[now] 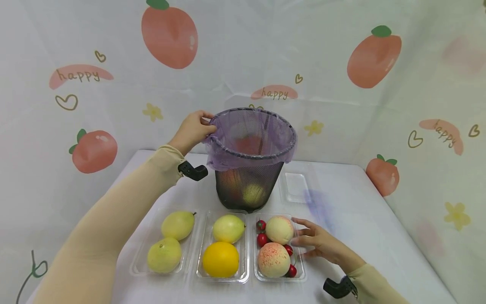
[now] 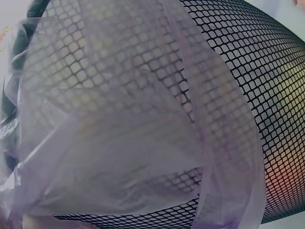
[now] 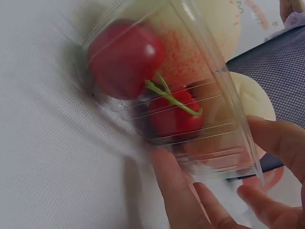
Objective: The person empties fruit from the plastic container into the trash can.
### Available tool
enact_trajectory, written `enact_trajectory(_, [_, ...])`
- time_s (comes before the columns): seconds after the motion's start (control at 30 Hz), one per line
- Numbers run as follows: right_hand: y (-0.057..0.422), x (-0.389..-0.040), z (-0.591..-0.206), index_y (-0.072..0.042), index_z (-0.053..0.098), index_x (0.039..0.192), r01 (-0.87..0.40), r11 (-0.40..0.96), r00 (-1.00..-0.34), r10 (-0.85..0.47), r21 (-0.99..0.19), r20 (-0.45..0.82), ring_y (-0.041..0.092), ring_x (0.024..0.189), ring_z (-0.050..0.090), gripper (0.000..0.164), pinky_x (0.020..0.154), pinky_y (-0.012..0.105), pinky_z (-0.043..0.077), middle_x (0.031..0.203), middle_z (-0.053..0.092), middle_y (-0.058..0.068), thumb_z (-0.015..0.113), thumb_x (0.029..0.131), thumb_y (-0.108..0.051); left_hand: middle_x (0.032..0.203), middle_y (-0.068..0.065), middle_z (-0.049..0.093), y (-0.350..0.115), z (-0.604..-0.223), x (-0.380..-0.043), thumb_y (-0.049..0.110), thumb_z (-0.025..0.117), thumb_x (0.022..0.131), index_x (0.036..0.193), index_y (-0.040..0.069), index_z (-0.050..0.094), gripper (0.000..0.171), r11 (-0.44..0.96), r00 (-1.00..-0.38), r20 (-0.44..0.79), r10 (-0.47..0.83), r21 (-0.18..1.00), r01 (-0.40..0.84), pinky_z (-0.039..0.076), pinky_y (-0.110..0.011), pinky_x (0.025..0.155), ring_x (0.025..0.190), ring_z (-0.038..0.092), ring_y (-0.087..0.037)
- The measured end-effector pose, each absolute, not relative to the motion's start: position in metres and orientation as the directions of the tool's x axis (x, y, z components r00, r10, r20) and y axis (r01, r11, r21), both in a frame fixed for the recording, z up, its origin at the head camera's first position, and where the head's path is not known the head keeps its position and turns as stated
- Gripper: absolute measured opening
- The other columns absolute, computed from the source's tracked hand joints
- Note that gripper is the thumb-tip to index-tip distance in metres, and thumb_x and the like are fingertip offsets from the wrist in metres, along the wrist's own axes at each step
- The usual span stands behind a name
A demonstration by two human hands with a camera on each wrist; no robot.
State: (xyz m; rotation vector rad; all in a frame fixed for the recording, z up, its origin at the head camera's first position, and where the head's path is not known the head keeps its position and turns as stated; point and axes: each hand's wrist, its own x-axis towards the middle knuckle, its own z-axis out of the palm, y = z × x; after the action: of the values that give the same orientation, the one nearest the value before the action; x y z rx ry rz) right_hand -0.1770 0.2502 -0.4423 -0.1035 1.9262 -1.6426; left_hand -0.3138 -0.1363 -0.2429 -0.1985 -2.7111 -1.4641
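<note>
A black mesh wastebasket (image 1: pixel 248 202) lined with a purple plastic bag (image 1: pixel 243 162) stands at the back; blurred fruit shows through its mesh. My left hand (image 1: pixel 195 128) pinches the bag at the basket's left rim; in the left wrist view the bag (image 2: pixel 128 157) hangs over the mesh. At the front right, a clear plastic tray (image 1: pixel 300 274) holds two peaches (image 1: pixel 274 259) and several red cherries (image 1: pixel 262 240). Beside its right edge is my right hand (image 1: pixel 322 245), fingers extended and touching the tray wall. Up close, cherries (image 3: pixel 126 59) sit behind the clear plastic.
Left of the peaches, a middle tray (image 1: pixel 244 276) holds an orange (image 1: pixel 221 259) and a yellow-green fruit (image 1: pixel 228 229). Two yellow-green pears (image 1: pixel 177 225) lie in the left tray (image 1: pixel 138 270). Another clear tray (image 1: pixel 297 188) lies right of the basket. A printed cloth hangs behind the white table.
</note>
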Motion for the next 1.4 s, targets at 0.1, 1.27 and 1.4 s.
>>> enact_trajectory(0.1, [0.2492,-0.1771,-0.4429,-0.004,0.015,0.153,0.314,0.221,-0.813,-0.441,-0.924,-0.381,0.020,0.099,0.061,0.082,0.076,0.044,0.058,0.128,0.047,0.022,0.066,0.090,-0.015,0.125,-0.016,0.057,-0.1365,-0.2428,-0.3135,0.012,0.057,0.087,0.136,0.005,0.049,0.050,0.535,-0.990,0.108,0.088,0.834,0.138,0.047,-0.021,0.069,0.092,0.056,-0.019])
enact_trajectory(1.27, [0.2543,-0.1741,-0.4409,-0.008,0.021,0.152,0.355,0.107,-0.779,-0.515,-0.929,-0.357,0.025,0.097,0.068,0.075,0.072,0.038,0.058,0.123,0.055,0.017,0.061,0.090,-0.003,0.129,-0.016,0.055,-0.1363,-0.2411,-0.3137,0.013,0.056,0.090,0.138,0.008,0.048,0.050,0.550,-0.993,0.082,0.087,0.827,0.117,0.047,-0.025,0.073,0.096,0.055,-0.020])
enact_trajectory(1.4, [0.2560,-0.1747,-0.4382,-0.009,0.021,0.152,0.360,0.111,-0.776,-0.517,-0.926,-0.363,0.024,0.098,0.068,0.074,0.071,0.038,0.058,0.122,0.055,0.016,0.060,0.089,-0.003,0.128,-0.015,0.055,-0.1364,-0.2413,-0.3138,0.013,0.056,0.089,0.138,0.008,0.048,0.050,0.548,-0.993,0.084,0.085,0.828,0.117,0.047,-0.023,0.070,0.094,0.055,-0.020])
